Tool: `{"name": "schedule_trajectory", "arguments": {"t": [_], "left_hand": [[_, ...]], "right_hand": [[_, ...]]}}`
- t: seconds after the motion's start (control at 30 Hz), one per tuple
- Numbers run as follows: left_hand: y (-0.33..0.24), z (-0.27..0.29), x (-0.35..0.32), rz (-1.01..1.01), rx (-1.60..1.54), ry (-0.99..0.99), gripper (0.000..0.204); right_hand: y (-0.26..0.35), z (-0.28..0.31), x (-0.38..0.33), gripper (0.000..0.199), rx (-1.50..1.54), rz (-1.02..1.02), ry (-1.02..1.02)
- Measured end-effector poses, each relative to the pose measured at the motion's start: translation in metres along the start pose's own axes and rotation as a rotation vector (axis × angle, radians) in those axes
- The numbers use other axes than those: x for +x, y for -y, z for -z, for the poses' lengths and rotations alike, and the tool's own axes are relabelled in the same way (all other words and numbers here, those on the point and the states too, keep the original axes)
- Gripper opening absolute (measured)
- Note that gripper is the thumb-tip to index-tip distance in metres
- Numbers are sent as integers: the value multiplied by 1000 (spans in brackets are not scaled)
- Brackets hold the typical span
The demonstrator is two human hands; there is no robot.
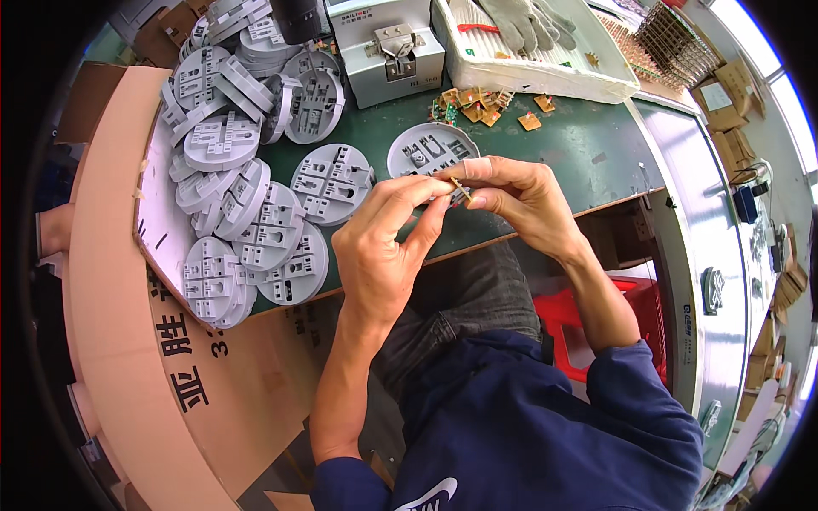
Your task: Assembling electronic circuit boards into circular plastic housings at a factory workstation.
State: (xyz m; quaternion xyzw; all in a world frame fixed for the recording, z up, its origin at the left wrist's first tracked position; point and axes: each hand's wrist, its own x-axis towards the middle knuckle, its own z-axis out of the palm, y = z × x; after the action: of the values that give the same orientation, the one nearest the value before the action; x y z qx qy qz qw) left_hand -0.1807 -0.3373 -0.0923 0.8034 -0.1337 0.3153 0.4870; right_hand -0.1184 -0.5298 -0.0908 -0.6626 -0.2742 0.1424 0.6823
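Between my two hands, just over the table's front edge, a small yellowish circuit board [461, 189] is held on edge. My right hand [532, 200] pinches it between thumb and fingers. My left hand [383, 234] is closed too, its thumb and fingertips meeting at the board's left side; the exact contact is partly hidden. Right behind the hands lies a round grey plastic base [422, 146] with slots and black parts, its front covered by my fingers. Another round grey base [332, 182] lies to the left of it.
Many grey bases [221, 140] are heaped at the left of the green table [588, 153], beside a cardboard sheet [111, 281]. Loose circuit boards [486, 108] lie near a white foam tray [545, 75] holding gloves [520, 25]. A grey machine [388, 60] stands at the back; a red stool [558, 319] below.
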Motion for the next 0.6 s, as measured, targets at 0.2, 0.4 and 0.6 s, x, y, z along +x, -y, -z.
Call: {"name": "schedule_trajectory", "arguments": {"t": [0.2,0.4,0.6], "left_hand": [[0,2,-1,87,25,36,20],[6,-2,-3,32,75,29,20],[6,-3,-6,-10,138,11,18]], "right_hand": [[-5,4,0,36,168,14,20],[-13,2,-2,37,172,-16,19],[-14,2,-1,38,156,-48,34]]}}
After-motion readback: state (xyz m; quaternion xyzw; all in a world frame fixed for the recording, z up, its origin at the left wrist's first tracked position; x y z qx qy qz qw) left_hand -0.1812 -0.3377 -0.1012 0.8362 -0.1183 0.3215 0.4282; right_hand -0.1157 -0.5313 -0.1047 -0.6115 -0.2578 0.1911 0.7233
